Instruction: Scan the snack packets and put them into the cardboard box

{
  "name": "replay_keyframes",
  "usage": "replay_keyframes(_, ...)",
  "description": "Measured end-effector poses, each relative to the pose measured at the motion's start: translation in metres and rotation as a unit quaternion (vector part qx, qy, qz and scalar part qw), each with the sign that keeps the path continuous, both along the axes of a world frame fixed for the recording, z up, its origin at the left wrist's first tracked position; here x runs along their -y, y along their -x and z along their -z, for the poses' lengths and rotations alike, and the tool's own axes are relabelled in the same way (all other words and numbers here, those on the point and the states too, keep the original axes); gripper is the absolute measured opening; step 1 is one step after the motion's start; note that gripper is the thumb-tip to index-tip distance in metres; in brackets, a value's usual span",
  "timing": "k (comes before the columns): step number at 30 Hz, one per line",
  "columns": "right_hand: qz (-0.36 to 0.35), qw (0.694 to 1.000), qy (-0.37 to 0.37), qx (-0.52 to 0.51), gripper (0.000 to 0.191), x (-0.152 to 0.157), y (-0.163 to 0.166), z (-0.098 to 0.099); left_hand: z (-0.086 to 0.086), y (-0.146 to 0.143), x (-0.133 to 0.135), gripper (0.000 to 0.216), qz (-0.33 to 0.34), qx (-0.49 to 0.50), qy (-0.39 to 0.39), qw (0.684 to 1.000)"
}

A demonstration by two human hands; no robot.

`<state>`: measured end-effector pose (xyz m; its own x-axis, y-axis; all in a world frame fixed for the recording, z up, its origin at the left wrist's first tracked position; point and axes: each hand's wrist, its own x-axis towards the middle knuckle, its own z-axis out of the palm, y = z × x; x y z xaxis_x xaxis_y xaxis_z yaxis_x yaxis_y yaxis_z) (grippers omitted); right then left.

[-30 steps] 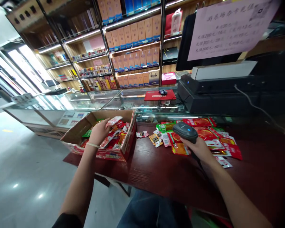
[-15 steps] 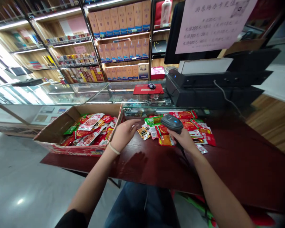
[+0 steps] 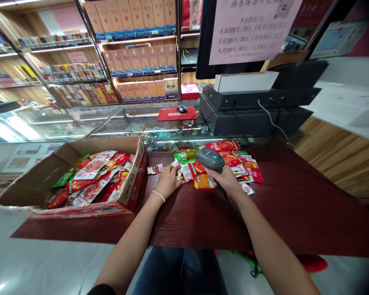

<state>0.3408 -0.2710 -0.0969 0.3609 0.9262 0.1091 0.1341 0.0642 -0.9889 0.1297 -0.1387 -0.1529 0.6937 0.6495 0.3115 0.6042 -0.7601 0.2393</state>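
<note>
My right hand [image 3: 224,180] grips a black barcode scanner [image 3: 209,158] and holds it just above a pile of small snack packets [image 3: 230,157] on the dark red table [image 3: 283,205]. My left hand [image 3: 169,181] rests on the table at the left edge of that pile, its fingers curled onto a small packet [image 3: 178,174]. Another small packet [image 3: 155,168] lies alone just left of this hand. A cardboard box [image 3: 58,155] with several snack packets [image 3: 94,176] in it stands at the left end of the table.
Behind the table runs a glass counter [image 3: 117,123] with a red mouse pad and mouse [image 3: 181,109]. A black cash register [image 3: 252,110] with a screen and a pink paper notice [image 3: 249,28] stands at the back right. Shelves of boxed goods [image 3: 135,57] line the far wall.
My left hand let a packet go in the box, then moved right across the table to the loose pile. The scanner hand stayed over the pile. The view turned left.
</note>
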Motion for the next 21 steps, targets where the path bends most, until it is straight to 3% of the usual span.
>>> replay_keyframes(5, -0.007, 1.0, 0.0, -0.01, 0.041, 0.0, 0.001, 0.002, -0.015, 0.002, 0.0, 0.016, 0.015, -0.026, 0.023, 0.999)
replay_keyframes(7, -0.007, 1.0, 0.002, -0.016, 0.041, -0.001, 0.002, 0.003, -0.021, 0.003, 0.002, 0.017, -0.018, -0.012, 0.042, 0.999)
replay_keyframes(9, -0.004, 1.0, 0.008, -0.023, 0.042, -0.001, 0.003, 0.003, -0.025, 0.004, 0.003, 0.021, -0.074, 0.056, 0.071, 0.993)
replay_keyframes(11, -0.003, 1.0, 0.016, -0.025, 0.043, 0.0, 0.004, 0.002, -0.026, 0.004, 0.004, 0.022, -0.123, 0.185, 0.12, 0.968)
replay_keyframes(13, -0.002, 1.0, 0.02, -0.018, 0.043, 0.0, 0.006, 0.001, -0.026, 0.001, 0.004, 0.021, -0.142, 0.339, 0.215, 0.905)
replay_keyframes(15, -0.001, 1.0, 0.017, -0.007, 0.043, 0.001, 0.006, 0.0, -0.025, -0.004, 0.003, 0.02, -0.132, 0.463, 0.348, 0.804)
replay_keyframes(18, 0.001, 1.0, 0.012, 0.001, 0.042, 0.002, 0.006, -0.001, -0.023, -0.011, 0.002, 0.019, -0.098, 0.558, 0.504, 0.652)
replay_keyframes(21, -0.006, 0.999, 0.024, 0.021, 0.037, 0.001, 0.006, 0.0, -0.021, -0.013, 0.002, 0.023, -0.071, 0.601, 0.551, 0.575)
